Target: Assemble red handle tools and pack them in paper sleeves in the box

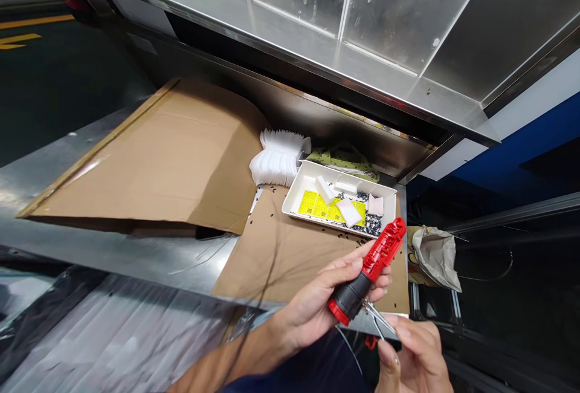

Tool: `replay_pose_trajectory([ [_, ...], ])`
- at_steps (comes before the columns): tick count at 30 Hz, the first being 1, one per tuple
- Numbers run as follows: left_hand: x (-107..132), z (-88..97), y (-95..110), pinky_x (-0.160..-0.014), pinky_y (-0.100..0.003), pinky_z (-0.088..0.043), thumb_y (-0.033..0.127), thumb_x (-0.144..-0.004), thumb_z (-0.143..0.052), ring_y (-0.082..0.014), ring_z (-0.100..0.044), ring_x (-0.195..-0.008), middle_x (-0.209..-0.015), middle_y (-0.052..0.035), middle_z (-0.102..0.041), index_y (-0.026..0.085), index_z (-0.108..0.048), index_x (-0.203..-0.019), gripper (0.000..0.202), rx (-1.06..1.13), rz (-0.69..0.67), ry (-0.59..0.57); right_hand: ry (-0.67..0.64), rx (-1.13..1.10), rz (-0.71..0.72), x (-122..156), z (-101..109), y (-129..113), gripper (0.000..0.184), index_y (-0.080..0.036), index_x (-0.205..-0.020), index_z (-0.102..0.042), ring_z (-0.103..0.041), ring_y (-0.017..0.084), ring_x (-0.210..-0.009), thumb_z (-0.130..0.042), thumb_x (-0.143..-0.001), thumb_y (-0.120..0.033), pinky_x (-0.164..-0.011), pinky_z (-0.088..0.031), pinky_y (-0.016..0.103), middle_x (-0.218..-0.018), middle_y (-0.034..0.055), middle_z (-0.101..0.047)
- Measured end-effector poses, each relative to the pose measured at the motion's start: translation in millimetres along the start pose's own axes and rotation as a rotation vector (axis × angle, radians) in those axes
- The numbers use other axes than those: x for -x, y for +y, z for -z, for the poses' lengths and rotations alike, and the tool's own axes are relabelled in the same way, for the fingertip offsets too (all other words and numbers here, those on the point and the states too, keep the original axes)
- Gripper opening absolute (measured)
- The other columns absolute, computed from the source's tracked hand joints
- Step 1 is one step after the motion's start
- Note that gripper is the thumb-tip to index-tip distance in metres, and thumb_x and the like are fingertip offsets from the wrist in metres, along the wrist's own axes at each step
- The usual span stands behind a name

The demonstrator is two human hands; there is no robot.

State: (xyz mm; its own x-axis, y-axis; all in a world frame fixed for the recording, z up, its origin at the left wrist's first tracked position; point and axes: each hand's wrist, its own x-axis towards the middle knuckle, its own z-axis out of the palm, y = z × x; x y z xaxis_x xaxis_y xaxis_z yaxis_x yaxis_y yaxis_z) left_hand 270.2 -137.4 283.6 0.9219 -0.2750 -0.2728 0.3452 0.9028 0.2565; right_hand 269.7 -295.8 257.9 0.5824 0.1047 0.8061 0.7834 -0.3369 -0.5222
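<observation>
My left hand is closed around a red and black plastic part, a black cylinder with a long red ribbed end pointing up and right. Just below it my right hand pinches thin metal tweezers whose tips reach the black end of the part. Both hands hover over the near right edge of a steel workbench, above a flat cardboard sheet.
A white tray with yellow labels, white pieces and small dark parts lies behind my hands. A stack of white pads sits beside it. A large folded cardboard covers the left bench. A crumpled bag hangs at right.
</observation>
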Motion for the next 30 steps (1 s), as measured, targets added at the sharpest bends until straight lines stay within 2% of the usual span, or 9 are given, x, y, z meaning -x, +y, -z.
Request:
replay_pose_trajectory([
  [7,-1.2,-2.0,-1.0,-0.091,-0.026,-0.057,0.022,-0.087,-0.075,-0.0165,-0.075,-0.095,-0.111,-0.0105,-0.078,0.019,-0.069,-0.130,0.043,0.001,0.012,0.029,-0.062,0.012,0.060,-1.2,-1.1,1.5,0.010,-0.017,-0.098,-0.064,-0.068,0.014,-0.066,-0.070,-0.091,-0.021,-0.056,-0.055,0.023,-0.082,0.0032,-0.074],
  [13,-1.0,-1.6,-1.0,-0.091,-0.026,-0.057,0.021,-0.086,-0.076,-0.0164,-0.074,-0.096,-0.109,-0.0107,-0.078,0.019,-0.070,-0.130,0.044,-0.008,0.000,0.039,-0.044,0.039,-0.012,-2.1,-5.4,-4.1,0.005,-0.017,-0.094,-0.064,-0.068,0.013,-0.067,-0.068,-0.093,-0.017,-0.059,-0.055,0.024,-0.081,0.0024,-0.074],
  [16,-0.8,0.1,-1.3,-0.091,-0.026,-0.057,0.022,-0.084,-0.078,-0.0164,-0.075,-0.095,-0.109,-0.0099,-0.078,0.020,-0.071,-0.128,0.045,-0.011,-0.005,0.026,-0.047,0.017,0.006,-1.6,-6.0,-4.2,0.005,-0.017,-0.095,-0.063,-0.067,0.012,-0.066,-0.068,-0.093,-0.017,-0.058,-0.054,0.023,-0.082,0.0017,-0.074],
  [22,-2.6,1.1,0.1,-0.091,-0.025,-0.058,0.024,-0.084,-0.078,-0.0163,-0.074,-0.096,-0.109,-0.0096,-0.078,0.020,-0.073,-0.126,0.042,0.012,0.002,-0.014,0.073,0.000,-0.031,-3.9,1.7,-1.7,0.010,-0.019,-0.089,-0.061,-0.062,0.012,-0.063,-0.067,-0.095,-0.026,-0.051,-0.045,0.022,-0.076,-0.0008,-0.069],
  [30,-1.8,-0.6,-1.2,-0.089,-0.025,-0.058,0.024,-0.085,-0.077,-0.0164,-0.074,-0.095,-0.108,-0.0096,-0.078,0.020,-0.072,-0.127,0.042,-0.013,-0.004,0.009,-0.087,-0.025,-0.028,7.3,1.9,6.2,0.015,-0.020,-0.104,-0.063,-0.067,0.017,-0.070,-0.069,-0.091,-0.025,-0.056,-0.055,0.027,-0.083,0.0041,-0.074],
])
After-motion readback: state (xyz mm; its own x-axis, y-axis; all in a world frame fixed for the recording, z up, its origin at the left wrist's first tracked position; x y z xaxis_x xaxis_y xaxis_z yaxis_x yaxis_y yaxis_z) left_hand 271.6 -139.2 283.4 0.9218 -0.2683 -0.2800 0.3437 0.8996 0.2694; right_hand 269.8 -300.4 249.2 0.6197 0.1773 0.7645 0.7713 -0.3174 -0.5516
